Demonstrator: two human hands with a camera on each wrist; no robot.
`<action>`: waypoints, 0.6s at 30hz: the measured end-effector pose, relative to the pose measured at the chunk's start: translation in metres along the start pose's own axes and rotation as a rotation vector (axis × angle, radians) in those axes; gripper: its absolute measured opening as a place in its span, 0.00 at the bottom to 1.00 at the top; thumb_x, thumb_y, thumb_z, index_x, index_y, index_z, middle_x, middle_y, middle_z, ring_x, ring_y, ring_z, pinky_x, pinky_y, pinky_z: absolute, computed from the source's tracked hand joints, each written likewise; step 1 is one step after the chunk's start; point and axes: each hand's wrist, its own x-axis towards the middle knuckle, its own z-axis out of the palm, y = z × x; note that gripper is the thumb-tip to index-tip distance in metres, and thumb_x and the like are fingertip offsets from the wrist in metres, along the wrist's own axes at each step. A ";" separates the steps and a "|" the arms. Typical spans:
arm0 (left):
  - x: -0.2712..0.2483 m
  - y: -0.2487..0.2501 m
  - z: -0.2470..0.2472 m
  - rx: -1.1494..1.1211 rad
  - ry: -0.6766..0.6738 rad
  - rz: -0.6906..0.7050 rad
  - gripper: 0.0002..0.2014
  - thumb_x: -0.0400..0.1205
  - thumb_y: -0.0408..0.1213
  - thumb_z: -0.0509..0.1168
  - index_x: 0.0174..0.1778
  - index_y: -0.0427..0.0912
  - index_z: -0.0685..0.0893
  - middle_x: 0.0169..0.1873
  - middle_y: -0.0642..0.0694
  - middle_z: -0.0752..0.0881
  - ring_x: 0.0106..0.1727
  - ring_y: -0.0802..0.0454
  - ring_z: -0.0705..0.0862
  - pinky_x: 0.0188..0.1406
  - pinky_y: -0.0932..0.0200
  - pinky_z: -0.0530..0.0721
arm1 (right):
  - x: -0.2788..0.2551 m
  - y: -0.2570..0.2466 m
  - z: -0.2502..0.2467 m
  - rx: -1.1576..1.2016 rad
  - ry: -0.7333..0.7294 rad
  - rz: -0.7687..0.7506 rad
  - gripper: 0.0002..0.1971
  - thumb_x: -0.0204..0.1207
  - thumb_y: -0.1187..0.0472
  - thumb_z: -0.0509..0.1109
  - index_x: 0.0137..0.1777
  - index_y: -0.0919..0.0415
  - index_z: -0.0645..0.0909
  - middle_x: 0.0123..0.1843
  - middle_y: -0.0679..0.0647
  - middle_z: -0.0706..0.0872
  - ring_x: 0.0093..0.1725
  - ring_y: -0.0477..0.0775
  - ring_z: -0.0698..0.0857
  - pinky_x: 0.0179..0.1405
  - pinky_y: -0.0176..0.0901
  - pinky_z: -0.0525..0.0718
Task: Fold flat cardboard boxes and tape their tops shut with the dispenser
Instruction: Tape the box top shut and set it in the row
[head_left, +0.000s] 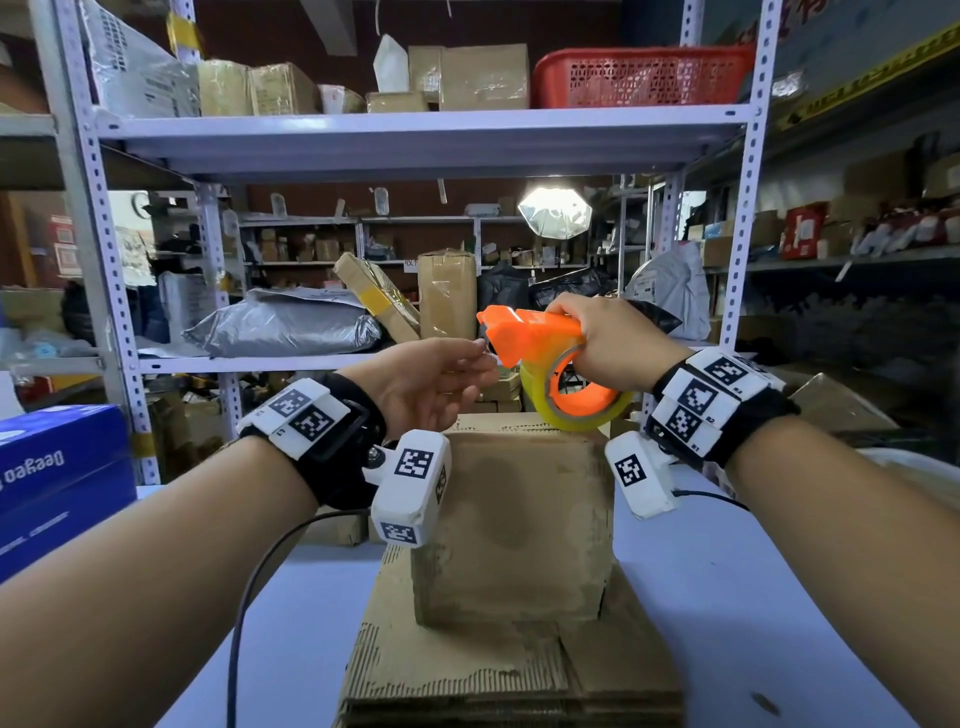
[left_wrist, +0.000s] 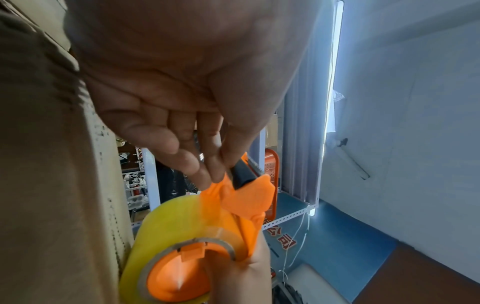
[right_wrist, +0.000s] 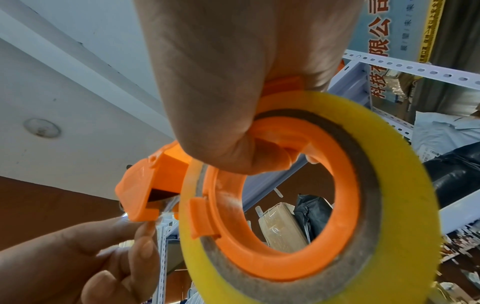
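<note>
A folded-up brown cardboard box (head_left: 511, 525) stands on a stack of flat cardboard (head_left: 467, 670) in the middle of the table. Above its top, my right hand (head_left: 597, 338) grips the handle of an orange tape dispenser (head_left: 530, 332) that carries a yellow tape roll (head_left: 576, 410). My left hand (head_left: 480, 353) reaches to the dispenser's mouth, where thumb and forefinger pinch the clear tape end (right_wrist: 166, 207). The left wrist view shows those fingertips (left_wrist: 213, 170) at the black blade of the dispenser (left_wrist: 244, 197). In the right wrist view my fist wraps the orange frame (right_wrist: 285, 205).
A blue carton (head_left: 57, 478) sits at the table's left edge. White metal shelving (head_left: 415, 130) packed with parcels and a red basket (head_left: 639, 78) stands right behind the box. A black cable (head_left: 249, 597) hangs from my left wrist over the pale table (head_left: 753, 597).
</note>
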 end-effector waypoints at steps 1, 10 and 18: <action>0.000 0.001 0.000 -0.017 0.007 0.007 0.13 0.85 0.49 0.67 0.39 0.48 0.88 0.42 0.54 0.93 0.27 0.61 0.82 0.20 0.69 0.75 | 0.000 0.000 0.000 -0.002 0.001 0.000 0.20 0.69 0.65 0.70 0.58 0.44 0.78 0.41 0.40 0.81 0.41 0.41 0.80 0.41 0.46 0.80; 0.001 0.008 0.000 -0.077 0.014 0.084 0.09 0.85 0.44 0.68 0.42 0.46 0.89 0.39 0.52 0.93 0.25 0.62 0.82 0.19 0.70 0.75 | -0.002 0.001 -0.002 0.018 0.011 0.000 0.21 0.71 0.68 0.69 0.61 0.45 0.80 0.42 0.42 0.84 0.41 0.42 0.81 0.36 0.41 0.77; -0.005 0.024 -0.013 -0.037 0.055 0.208 0.08 0.84 0.41 0.70 0.38 0.47 0.86 0.40 0.50 0.90 0.23 0.63 0.77 0.18 0.71 0.74 | 0.006 -0.008 -0.021 -0.041 0.009 -0.066 0.25 0.71 0.69 0.67 0.64 0.43 0.80 0.50 0.47 0.89 0.48 0.53 0.85 0.47 0.50 0.85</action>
